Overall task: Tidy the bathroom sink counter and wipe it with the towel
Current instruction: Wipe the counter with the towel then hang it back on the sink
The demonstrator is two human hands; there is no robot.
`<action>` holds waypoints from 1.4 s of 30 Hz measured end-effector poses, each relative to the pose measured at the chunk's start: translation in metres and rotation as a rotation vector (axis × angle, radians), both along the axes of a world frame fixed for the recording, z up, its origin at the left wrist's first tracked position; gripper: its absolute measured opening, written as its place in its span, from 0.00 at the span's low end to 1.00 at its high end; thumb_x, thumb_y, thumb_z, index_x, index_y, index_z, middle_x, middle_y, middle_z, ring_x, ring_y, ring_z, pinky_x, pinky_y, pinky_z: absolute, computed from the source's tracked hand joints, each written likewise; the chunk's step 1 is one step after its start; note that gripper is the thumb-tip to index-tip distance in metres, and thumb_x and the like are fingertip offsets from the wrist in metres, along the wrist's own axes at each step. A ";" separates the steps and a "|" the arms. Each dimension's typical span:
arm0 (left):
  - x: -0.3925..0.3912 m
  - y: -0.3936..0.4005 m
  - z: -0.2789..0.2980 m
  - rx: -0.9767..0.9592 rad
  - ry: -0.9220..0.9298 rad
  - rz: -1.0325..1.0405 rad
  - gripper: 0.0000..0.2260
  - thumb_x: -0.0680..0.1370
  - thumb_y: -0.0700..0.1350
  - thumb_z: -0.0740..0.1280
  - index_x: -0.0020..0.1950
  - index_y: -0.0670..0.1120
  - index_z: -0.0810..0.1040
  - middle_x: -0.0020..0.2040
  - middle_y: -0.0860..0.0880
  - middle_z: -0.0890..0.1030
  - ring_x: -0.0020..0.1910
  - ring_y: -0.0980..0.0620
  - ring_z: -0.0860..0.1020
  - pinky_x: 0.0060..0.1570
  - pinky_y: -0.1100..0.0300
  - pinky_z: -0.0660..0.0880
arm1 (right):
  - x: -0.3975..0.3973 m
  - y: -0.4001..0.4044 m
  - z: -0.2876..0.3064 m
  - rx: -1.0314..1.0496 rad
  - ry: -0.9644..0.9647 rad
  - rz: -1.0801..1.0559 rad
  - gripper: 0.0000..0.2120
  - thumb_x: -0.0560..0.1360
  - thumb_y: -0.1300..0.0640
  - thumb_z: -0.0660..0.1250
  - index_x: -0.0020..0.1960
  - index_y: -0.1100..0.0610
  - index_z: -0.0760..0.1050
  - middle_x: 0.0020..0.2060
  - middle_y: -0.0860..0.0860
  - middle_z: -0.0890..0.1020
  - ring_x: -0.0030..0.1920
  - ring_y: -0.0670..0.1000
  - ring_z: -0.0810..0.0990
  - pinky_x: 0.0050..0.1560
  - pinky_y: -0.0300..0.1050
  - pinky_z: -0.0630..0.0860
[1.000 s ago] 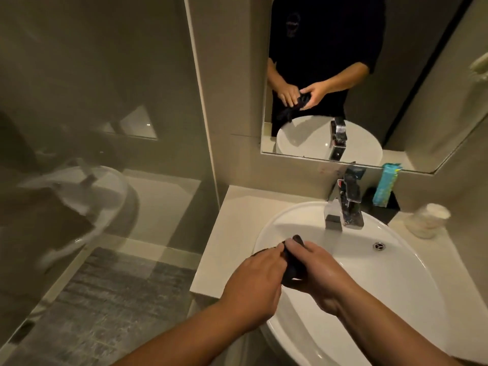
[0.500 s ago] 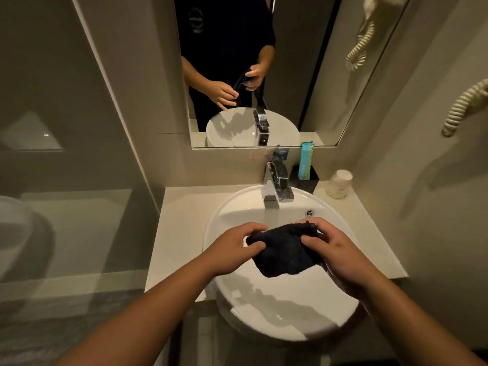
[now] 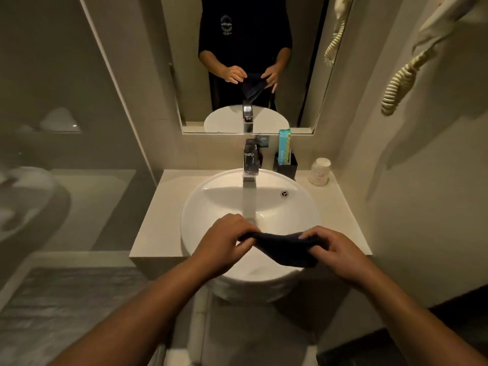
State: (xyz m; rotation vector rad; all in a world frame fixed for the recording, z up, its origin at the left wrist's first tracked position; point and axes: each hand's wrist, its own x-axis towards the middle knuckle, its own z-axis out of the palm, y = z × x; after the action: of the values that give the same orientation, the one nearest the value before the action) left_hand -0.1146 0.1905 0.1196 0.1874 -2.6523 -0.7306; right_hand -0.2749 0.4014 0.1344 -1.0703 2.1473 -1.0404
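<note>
You've got the dark towel (image 3: pixel 284 248) stretched between both hands, right over the front half of the white basin (image 3: pixel 211 204). Your left hand (image 3: pixel 224 241) is closed on the towel's left end, fingers curled under and the thumb pinching on top, so that end is bunched into a narrow twist. Your right hand (image 3: pixel 332 249) is clamped on the right end, knuckles up, and the cloth sags below it in a loose fold that hangs in front of the basin's near rim. The towel is held in the air, clear of the counter (image 3: pixel 163 207); whether its lowest fold brushes the basin, I can't tell. Behind your hands the chrome tap (image 3: pixel 250 161) stands at the back of the basin, spout pointing toward you, and the small overflow hole (image 3: pixel 284 193) sits on the inner wall to its right. Further right, against the back wall, a black holder (image 3: pixel 286 165) carries an upright turquoise packet (image 3: pixel 284 146), and just beside that a pale paper cup (image 3: pixel 320 171) stands upside down on the counter near the corner. The counter's left side shows as bare beige stone. Up in the mirror (image 3: pixel 184 75) you see the same grip reflected: two hands, dark cloth drooping between them. On the right wall a coiled cream cord (image 3: pixel 398 83) hangs down.
</note>
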 end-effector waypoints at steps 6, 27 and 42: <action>0.057 0.065 -0.020 0.211 -0.138 0.166 0.07 0.76 0.49 0.66 0.52 0.58 0.79 0.44 0.64 0.76 0.47 0.65 0.74 0.44 0.72 0.69 | 0.029 0.040 -0.012 -0.008 0.074 0.115 0.12 0.73 0.62 0.66 0.43 0.43 0.77 0.54 0.42 0.76 0.56 0.41 0.74 0.56 0.40 0.73; -0.001 -0.030 -0.123 0.078 -0.504 0.342 0.10 0.78 0.53 0.63 0.54 0.50 0.79 0.51 0.50 0.82 0.48 0.50 0.78 0.51 0.51 0.75 | -0.002 -0.061 -0.136 0.501 0.438 -0.043 0.11 0.75 0.43 0.59 0.43 0.49 0.74 0.39 0.49 0.80 0.40 0.50 0.76 0.42 0.48 0.71; -0.003 -0.032 -0.124 -0.035 -0.610 0.274 0.11 0.80 0.53 0.60 0.53 0.50 0.79 0.49 0.49 0.81 0.45 0.49 0.78 0.53 0.49 0.75 | 0.009 -0.056 -0.120 0.689 0.630 -0.117 0.18 0.75 0.40 0.59 0.46 0.53 0.79 0.39 0.50 0.78 0.45 0.53 0.76 0.56 0.54 0.72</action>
State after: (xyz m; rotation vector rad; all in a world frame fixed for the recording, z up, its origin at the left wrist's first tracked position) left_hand -0.1181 0.1586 -0.0043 0.8678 -3.0994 -0.6024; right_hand -0.2656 0.3450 0.0140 -0.9984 2.7641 0.0767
